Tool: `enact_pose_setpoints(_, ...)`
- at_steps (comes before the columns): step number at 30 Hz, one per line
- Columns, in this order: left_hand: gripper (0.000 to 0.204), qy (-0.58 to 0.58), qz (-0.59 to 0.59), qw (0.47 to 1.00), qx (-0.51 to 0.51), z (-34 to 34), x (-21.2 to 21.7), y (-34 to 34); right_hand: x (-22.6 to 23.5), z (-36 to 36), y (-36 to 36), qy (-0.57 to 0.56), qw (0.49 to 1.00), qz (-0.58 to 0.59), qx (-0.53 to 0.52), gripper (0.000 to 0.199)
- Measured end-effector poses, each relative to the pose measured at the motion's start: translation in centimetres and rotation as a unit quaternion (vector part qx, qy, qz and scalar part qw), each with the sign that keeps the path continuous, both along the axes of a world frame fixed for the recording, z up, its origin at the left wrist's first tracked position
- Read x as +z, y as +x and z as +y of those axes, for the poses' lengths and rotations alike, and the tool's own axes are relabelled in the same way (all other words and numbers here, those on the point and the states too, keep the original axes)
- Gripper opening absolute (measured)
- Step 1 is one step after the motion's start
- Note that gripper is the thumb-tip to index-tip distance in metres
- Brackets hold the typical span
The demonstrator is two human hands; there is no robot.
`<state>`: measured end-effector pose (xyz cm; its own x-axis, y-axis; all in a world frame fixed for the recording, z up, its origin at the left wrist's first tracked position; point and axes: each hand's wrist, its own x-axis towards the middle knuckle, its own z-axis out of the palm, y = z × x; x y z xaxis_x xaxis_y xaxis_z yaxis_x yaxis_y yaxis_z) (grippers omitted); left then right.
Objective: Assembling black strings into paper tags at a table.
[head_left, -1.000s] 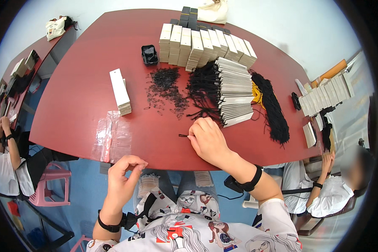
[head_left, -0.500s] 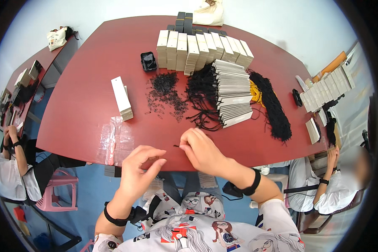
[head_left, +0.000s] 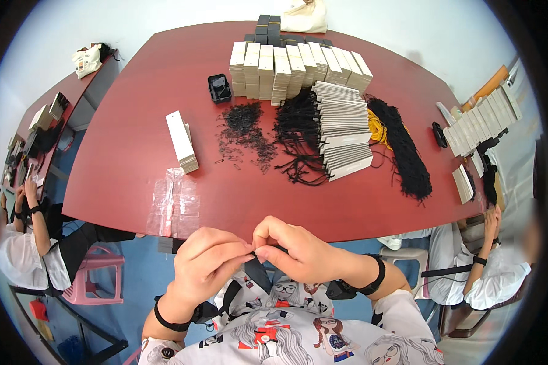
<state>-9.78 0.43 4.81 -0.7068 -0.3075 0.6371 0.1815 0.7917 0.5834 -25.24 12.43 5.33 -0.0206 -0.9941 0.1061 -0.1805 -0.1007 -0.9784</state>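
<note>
My left hand [head_left: 207,261] and my right hand [head_left: 298,252] meet just past the table's front edge, fingertips pinched close together. A small dark bit [head_left: 254,253] shows between them, too small to name. Beyond my hands, a row of white tags [head_left: 345,131] lies overlapped on the table, with black cords [head_left: 298,128] trailing from its left side. Left of these cords spreads a heap of small black pins or clips [head_left: 243,118]. Further left is a short stack of white tags [head_left: 178,135].
Stacked white tags [head_left: 280,67] stand at the back, dark boxes [head_left: 267,30] behind them. A black tray [head_left: 218,89] sits beside the stacks. Right lie a black cord bundle [head_left: 402,152] and yellow cord [head_left: 377,129]. Clear tape [head_left: 175,204] covers the front left edge. People sit at both sides.
Both hands have come together. My right hand has drawn back toward me from over the table, and my left fingers, apart before, are now pinched against the right fingertips.
</note>
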Motion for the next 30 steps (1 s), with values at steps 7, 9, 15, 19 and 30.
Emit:
enact_pose_setpoints(7, 0.018, 0.025, -0.017, 0.999, 0.022, 0.6, 0.3, 0.5, -0.4, -0.2, 0.1, 0.029, 0.997, -0.073, 0.026, 0.013)
enact_pose_setpoints(9, 0.016, 0.057, -0.021, 0.997, 0.039, 1.0, 0.3, 0.4, -0.3, -0.1, 0.8, -0.015, 0.999, -0.027, -0.022, 0.013)
enact_pose_setpoints(15, 0.007, 0.201, -0.035, 0.978, 0.047, 1.2, -0.3, 0.5, -1.0, -0.5, 1.1, -0.216, 0.924, 0.282, -0.144, 0.01)
enact_pose_setpoints(19, 0.021, 0.319, -0.029, 0.947, 0.018, 1.1, -1.2, 0.9, -0.6, -0.6, 1.4, -0.164, 0.957, 0.127, -0.203, 0.007)
enact_pose_setpoints(30, 0.048, 0.296, -0.036, 0.953, 0.042, 1.6, -0.4, 0.1, -1.4, -1.2, 2.2, -0.03, 0.983, -0.115, -0.14, 0.006)
